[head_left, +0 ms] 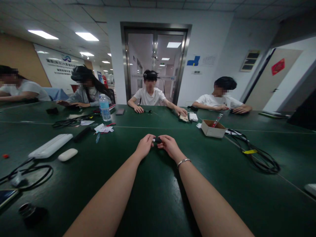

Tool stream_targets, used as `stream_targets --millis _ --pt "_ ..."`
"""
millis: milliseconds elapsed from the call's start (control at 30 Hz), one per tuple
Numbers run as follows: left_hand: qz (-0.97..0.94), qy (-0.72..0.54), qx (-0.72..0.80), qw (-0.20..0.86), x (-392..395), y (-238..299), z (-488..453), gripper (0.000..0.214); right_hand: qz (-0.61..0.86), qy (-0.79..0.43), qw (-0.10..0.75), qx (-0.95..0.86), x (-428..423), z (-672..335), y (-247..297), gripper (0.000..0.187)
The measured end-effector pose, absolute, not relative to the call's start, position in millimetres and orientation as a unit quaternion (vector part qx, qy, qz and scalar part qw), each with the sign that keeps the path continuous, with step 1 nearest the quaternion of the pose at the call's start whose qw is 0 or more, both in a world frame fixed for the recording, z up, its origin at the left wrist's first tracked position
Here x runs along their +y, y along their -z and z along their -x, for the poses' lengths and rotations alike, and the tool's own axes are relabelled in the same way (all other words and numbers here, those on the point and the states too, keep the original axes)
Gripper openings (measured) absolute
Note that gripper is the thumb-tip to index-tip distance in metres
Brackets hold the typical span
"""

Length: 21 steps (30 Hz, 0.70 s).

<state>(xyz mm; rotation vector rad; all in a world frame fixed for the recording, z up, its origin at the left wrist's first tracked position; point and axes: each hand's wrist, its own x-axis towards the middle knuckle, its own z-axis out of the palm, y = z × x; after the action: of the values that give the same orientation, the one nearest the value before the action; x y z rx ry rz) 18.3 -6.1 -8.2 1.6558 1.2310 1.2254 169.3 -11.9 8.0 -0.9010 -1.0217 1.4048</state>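
Note:
Over the middle of the green table, my left hand and my right hand meet around a small black object with a silvery section. The fingers of my left hand are closed on its left end, next to the silvery part. My right thumb and fingers pinch the black right end; a metal bracelet circles that wrist. Much of the object is behind my fingers, so its exact kind does not show.
The green table carries a white power bank-like case, a white oval case, a water bottle, an open cardboard box and coiled black cables. Several people sit opposite; one reaches toward a small pale item.

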Motion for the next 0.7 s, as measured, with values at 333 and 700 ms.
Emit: stream_targets --millis 333,700 --pt "-0.647 -0.469 0.481 0.36 -9.1 5.1 -19.4 0.031 0.381 -0.595 0.557 -0.437 -11.3 -169.1 -6.8 0.002" --pt "-0.643 -0.47 0.487 0.358 -10.2 3.9 -18.7 0.027 0.384 -0.594 0.555 -0.437 -12.7 -169.0 -8.5 0.003"
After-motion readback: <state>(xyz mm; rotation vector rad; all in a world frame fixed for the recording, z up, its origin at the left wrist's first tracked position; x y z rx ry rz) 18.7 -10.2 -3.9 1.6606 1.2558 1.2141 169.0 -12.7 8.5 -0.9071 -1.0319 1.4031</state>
